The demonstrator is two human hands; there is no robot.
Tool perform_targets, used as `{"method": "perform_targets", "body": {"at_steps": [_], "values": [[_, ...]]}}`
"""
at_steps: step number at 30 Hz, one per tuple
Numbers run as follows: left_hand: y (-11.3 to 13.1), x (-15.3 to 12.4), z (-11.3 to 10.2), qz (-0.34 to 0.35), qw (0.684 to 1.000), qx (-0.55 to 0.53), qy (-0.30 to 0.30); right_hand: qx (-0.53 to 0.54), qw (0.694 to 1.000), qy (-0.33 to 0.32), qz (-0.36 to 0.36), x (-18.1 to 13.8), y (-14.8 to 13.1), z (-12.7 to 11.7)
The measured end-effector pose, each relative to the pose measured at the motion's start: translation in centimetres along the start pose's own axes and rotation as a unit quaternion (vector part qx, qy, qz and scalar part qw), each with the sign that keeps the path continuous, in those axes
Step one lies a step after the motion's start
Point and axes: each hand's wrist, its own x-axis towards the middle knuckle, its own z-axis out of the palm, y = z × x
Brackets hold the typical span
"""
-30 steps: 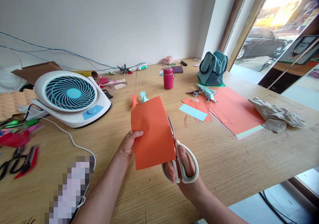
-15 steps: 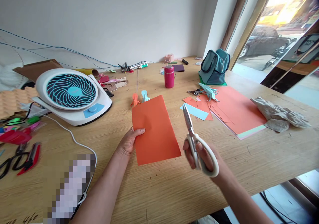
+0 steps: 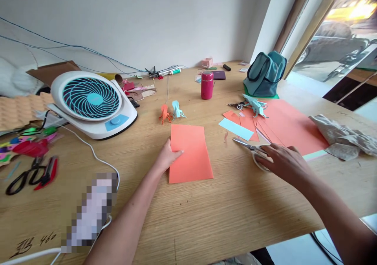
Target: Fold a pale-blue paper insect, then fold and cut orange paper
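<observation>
Scissors jut from under the right fingers.

The right hand moved the scissors from the orange paper down to the desk, right of the frame's middle.

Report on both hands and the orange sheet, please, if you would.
Left hand holding orange sheet, left side. Right hand palm-down, fingers on scissors. Light-blue strip close beyond scissors.
</observation>
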Motion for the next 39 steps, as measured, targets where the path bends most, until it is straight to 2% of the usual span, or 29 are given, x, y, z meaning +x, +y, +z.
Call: {"method": "perform_targets", "body": {"at_steps": [4, 8, 10, 13, 17, 21, 26, 30, 33, 36, 38, 39], "values": [[-0.7, 0.6, -0.2, 0.009, 0.999, 0.037, 0.024, 0.008, 1.000, -0.006, 0.004, 0.5, 1.6, 0.3], [-1.0, 0.9, -0.3, 0.039, 0.995, 0.082, 0.032, -0.031, 0.999, 0.040, 0.014, 0.4, 1.6, 0.7], [-1.0, 0.9, -0.3, 0.053, 0.995, 0.082, 0.035, -0.021, 0.997, 0.078, -0.005, 0.4, -0.1, 0.5], [-1.0, 1.0, -0.1, 0.069, 0.996, 0.045, 0.046, 0.089, 0.986, 0.092, -0.110, 0.5, -4.7, 0.0], [-1.0, 0.9, 0.4, 0.077, 0.995, -0.051, 0.040, 0.191, 0.954, 0.031, -0.229, 1.0, -11.1, -0.5], [-1.0, 0.7, 0.8, 0.050, 0.994, -0.091, 0.044, 0.168, 0.938, 0.018, -0.304, 1.9, -14.2, -0.6], [-1.4, 0.7, 1.2, 0.032, 0.992, -0.113, 0.049, 0.134, 0.932, 0.059, -0.330, 2.5, -14.7, 0.0], [-1.7, 0.8, 1.4, 0.038, 0.994, -0.088, 0.049, 0.128, 0.931, 0.091, -0.329, 2.3, -14.2, 0.5], [-1.5, 0.8, 1.4, 0.085, 0.993, -0.010, 0.077, 0.142, 0.937, 0.097, -0.305, 2.2, -13.4, 0.7], [-0.9, 0.4, 1.2, 0.164, 0.973, 0.110, 0.121, 0.178, 0.943, 0.100, -0.264, 2.3, -12.5, 0.9], [-0.2, 0.0, 1.2, 0.224, 0.953, 0.165, 0.119, 0.209, 0.942, 0.103, -0.240, 2.4, -12.0, 1.3], [0.2, -0.3, 1.2, 0.250, 0.947, 0.174, 0.098, 0.226, 0.941, 0.102, -0.230, 2.5, -11.8, 1.4]]}}
